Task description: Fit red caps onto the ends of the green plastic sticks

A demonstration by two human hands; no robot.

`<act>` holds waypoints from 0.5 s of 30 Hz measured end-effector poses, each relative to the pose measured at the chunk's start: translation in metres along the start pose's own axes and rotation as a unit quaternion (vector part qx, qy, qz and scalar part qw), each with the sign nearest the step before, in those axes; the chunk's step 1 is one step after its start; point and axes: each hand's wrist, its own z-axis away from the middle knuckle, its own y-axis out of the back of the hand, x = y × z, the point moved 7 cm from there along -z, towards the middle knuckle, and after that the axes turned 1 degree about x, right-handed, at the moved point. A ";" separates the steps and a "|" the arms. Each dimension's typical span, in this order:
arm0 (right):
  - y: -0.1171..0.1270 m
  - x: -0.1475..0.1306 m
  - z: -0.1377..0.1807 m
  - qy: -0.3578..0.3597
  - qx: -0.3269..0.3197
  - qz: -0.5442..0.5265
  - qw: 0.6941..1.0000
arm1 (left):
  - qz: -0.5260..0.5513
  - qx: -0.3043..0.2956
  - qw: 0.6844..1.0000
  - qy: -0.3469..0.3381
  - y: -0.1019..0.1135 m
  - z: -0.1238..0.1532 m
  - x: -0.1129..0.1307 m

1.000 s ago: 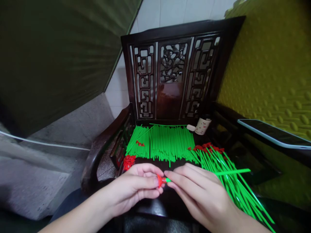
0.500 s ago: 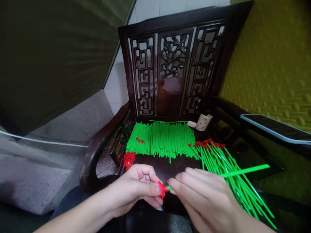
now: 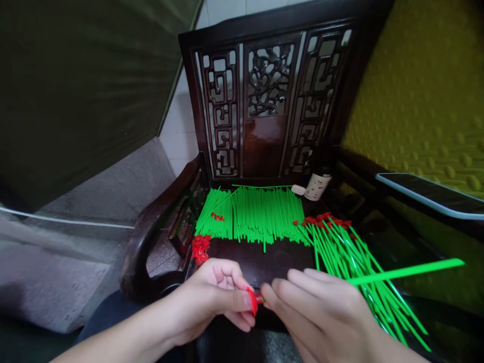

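My left hand pinches a small red plastic cap between thumb and fingers. My right hand grips a long green plastic stick whose near end meets the red cap; the stick runs out to the right past my knuckles. Both hands hover over the front edge of a dark wooden chair seat. A flat pile of bare green sticks lies at the back of the seat. A fanned pile of sticks with red caps lies to the right. Loose red caps sit at the seat's left edge.
The carved chair back rises behind the sticks. A small white bottle stands at the back right of the seat. A phone rests on the right armrest. A yellow-green padded wall is to the right, concrete floor to the left.
The view has tilted, and both hands have sunk a little lower in the picture. The green stick sticks out further to the right. The red cap stays pinched at its end.
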 end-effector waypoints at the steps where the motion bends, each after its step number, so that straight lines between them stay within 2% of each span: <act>1: 0.000 -0.001 -0.001 0.005 0.003 0.006 1.000 | -0.001 0.002 1.000 -0.001 0.000 0.000 0.000; 6: 0.002 -0.007 -0.004 0.013 -0.002 0.050 0.999 | -0.006 0.012 1.000 -0.001 0.004 -0.003 -0.001; 10: 0.006 -0.004 -0.006 0.007 0.030 0.072 0.997 | 0.018 0.008 1.000 -0.003 0.003 -0.004 0.002; 15: 0.008 0.010 -0.005 -0.034 0.022 0.014 0.999 | 0.036 -0.003 0.999 -0.039 -0.001 -0.004 0.016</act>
